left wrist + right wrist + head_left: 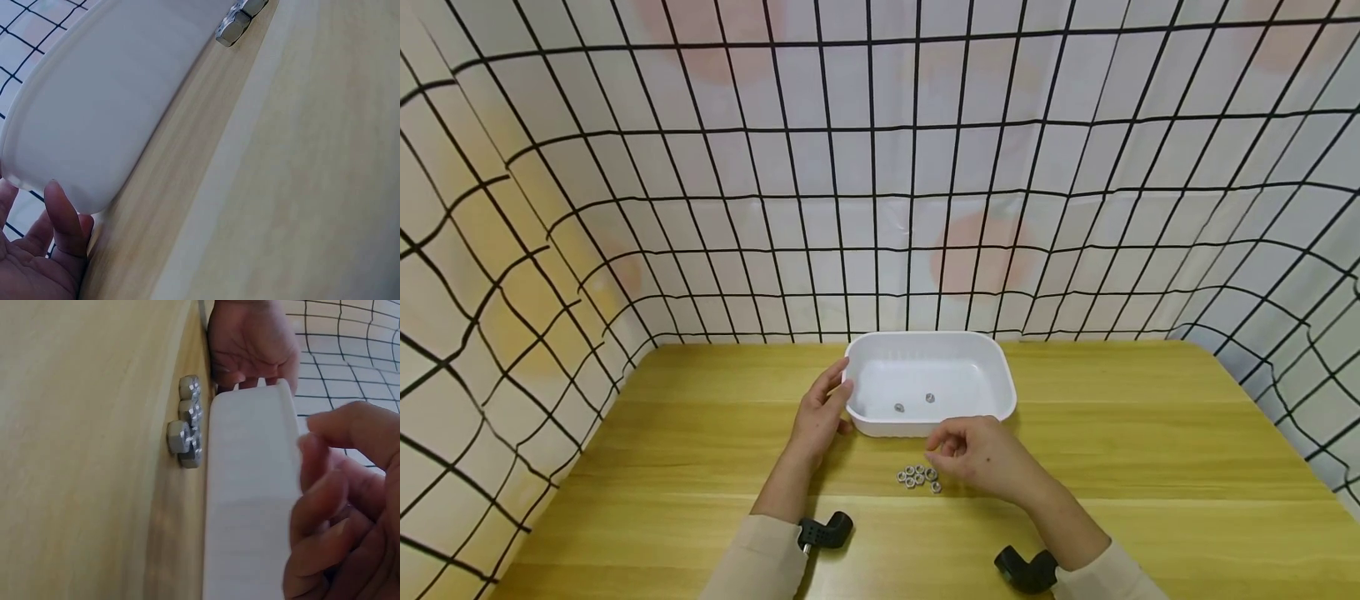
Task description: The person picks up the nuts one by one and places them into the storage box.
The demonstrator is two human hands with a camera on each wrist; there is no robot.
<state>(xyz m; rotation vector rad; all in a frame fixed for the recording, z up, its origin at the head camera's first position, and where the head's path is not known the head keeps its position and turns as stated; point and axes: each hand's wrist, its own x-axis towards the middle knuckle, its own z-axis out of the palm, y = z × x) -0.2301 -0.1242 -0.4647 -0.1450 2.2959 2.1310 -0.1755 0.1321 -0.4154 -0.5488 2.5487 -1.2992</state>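
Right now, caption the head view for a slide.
Left hand touches white rectangular tray; right hand hovers near silver hexagonal metal nuts.

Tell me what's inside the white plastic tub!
Two small silvery metal nuts lie apart in the white rectangular plastic tub. Its near wall hides the strip of bottom right behind it, so anything there can't be seen.

Tray (929, 360) plain white; nuts (187, 412) silver-grey; tabletop (1150, 433) yellow-brown, wood-grain stripes; sleeves (763, 558) pale beige; wrist mounts (1026, 571) black; grid (872, 129) black; backdrop (895, 162) whitish, blurred orange and yellow patches
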